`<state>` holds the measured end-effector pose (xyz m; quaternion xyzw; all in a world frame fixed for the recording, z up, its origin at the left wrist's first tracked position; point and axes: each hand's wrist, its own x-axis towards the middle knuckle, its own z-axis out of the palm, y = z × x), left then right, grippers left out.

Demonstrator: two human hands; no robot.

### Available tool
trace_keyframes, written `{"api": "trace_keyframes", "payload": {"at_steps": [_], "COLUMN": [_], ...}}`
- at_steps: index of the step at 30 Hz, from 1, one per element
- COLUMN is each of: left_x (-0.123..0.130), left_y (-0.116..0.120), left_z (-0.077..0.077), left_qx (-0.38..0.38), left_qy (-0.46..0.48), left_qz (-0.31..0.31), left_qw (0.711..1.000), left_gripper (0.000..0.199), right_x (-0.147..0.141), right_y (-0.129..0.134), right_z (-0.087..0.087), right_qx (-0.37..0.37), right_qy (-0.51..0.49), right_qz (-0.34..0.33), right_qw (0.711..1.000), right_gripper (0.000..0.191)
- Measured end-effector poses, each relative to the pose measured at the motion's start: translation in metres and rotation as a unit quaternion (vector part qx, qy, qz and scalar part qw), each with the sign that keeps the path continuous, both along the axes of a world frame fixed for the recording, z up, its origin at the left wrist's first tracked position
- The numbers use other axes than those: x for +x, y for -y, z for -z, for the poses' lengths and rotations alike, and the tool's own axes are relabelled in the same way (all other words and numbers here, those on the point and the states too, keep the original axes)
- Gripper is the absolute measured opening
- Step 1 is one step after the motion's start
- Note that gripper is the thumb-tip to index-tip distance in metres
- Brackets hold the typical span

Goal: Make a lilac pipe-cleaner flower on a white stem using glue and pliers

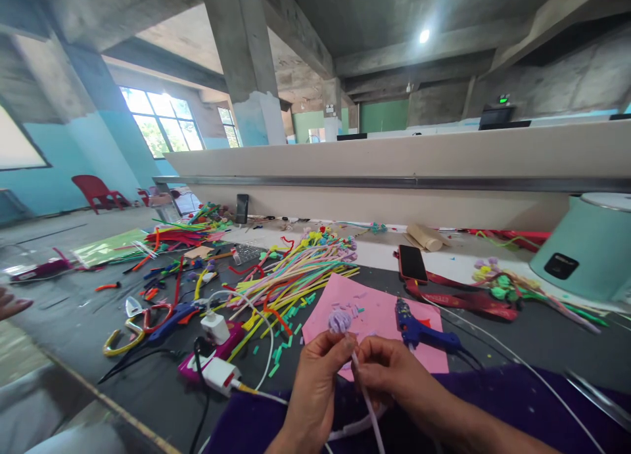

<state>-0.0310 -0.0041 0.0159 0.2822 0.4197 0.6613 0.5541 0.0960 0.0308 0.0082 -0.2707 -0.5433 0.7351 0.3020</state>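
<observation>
A lilac fuzzy flower head [340, 320], apparently of pipe cleaner, stands above my fingertips over the pink sheet [325, 297]. My left hand [320, 372] pinches just below it. Close beside, my right hand [394, 370] has its fingers closed around the pale lilac pipe cleaner [367, 405], which runs down from the flower past my palms. The fingertips hide where flower and stem meet. To the right of my hands, a blue glue gun [426, 336] lies on the pink sheet among small lilac clippings.
Bundled pipe cleaners [290, 270] lie behind my left hand. Scissors [148, 317], a purple power strip [217, 352] with chargers and cables are to the left. A phone [412, 263], red lanyard [463, 296] and teal kettle [586, 250] stand right. Another person's hand [12, 305] shows far left.
</observation>
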Motion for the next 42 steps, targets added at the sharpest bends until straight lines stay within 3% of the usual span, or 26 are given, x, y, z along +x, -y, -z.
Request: {"api": "trace_keyframes", "payload": {"at_steps": [14, 17, 22, 26, 34, 38, 42], "left_x": [0.008, 0.008, 0.005, 0.000, 0.004, 0.014, 0.017], "left_y": [0.000, -0.003, -0.005, 0.000, 0.001, -0.003, -0.006], "left_z": [-0.006, -0.005, -0.004, -0.010, -0.029, -0.028, -0.024], "left_qx": [-0.003, 0.004, 0.010, 0.014, 0.033, 0.047, 0.045], "left_qy": [0.012, 0.001, -0.064, -0.125, -0.112, -0.111, -0.095], "left_qz": [0.034, 0.036, -0.009, -0.014, -0.021, -0.002, 0.009], "left_qw": [0.999, 0.999, 0.998, 0.992, 0.993, 0.993, 0.994], "left_gripper": [0.012, 0.012, 0.010, 0.010, 0.011, 0.010, 0.011], "right_x": [0.005, 0.005, 0.013, 0.021, 0.016, 0.013, 0.013], "right_y": [0.000, -0.002, -0.018, -0.027, -0.004, 0.002, 0.000], "right_z": [-0.001, -0.002, -0.006, -0.015, -0.017, -0.015, -0.016], "right_qx": [-0.014, 0.006, 0.081, 0.084, 0.068, 0.058, 0.003], "right_qy": [-0.015, -0.006, 0.013, 0.027, -0.042, -0.065, -0.052], "right_qz": [-0.061, -0.039, 0.064, 0.088, 0.020, 0.024, 0.007], "right_qw": [0.998, 0.999, 0.995, 0.992, 0.997, 0.996, 0.999], "right_gripper": [0.034, 0.034, 0.028, 0.023, 0.024, 0.026, 0.030]}}
